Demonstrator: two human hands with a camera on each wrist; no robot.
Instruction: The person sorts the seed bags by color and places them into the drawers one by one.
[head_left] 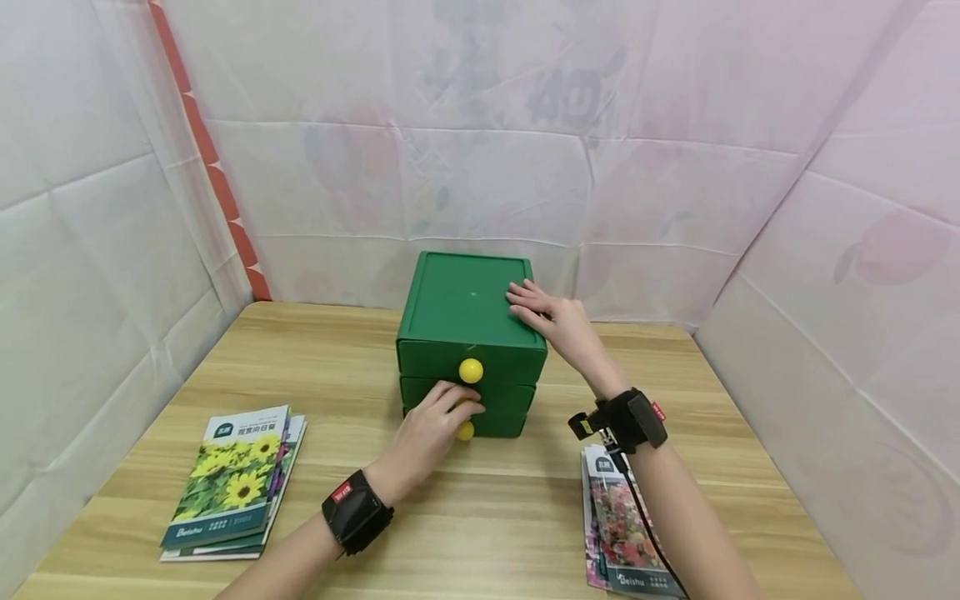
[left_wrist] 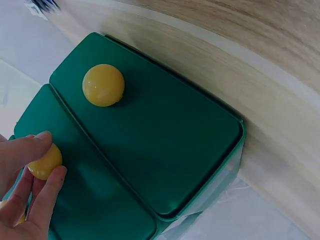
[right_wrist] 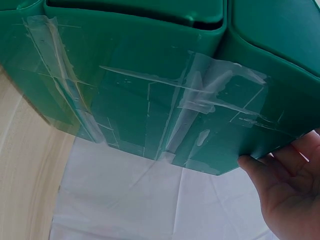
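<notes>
A green three-drawer chest (head_left: 465, 308) stands at the middle of the wooden table (head_left: 315, 367), all drawers closed. Each drawer front has a yellow knob. My left hand (head_left: 459, 407) pinches the middle drawer's knob (left_wrist: 44, 163) between thumb and fingers; in the left wrist view the left hand (left_wrist: 50, 156) shows at the lower left. The top knob (head_left: 471, 370) and the bottom knob (head_left: 466, 431) are free. My right hand (head_left: 528, 304) lies flat on the chest's top at its right edge. In the right wrist view the right hand (right_wrist: 285, 185) shows beside the chest's taped side (right_wrist: 165, 115).
A stack of flower booklets (head_left: 232, 479) lies at the front left of the table. Another stack of booklets (head_left: 622, 533) lies at the front right, partly under my right forearm. White cloth walls (head_left: 487, 167) close in the table on three sides.
</notes>
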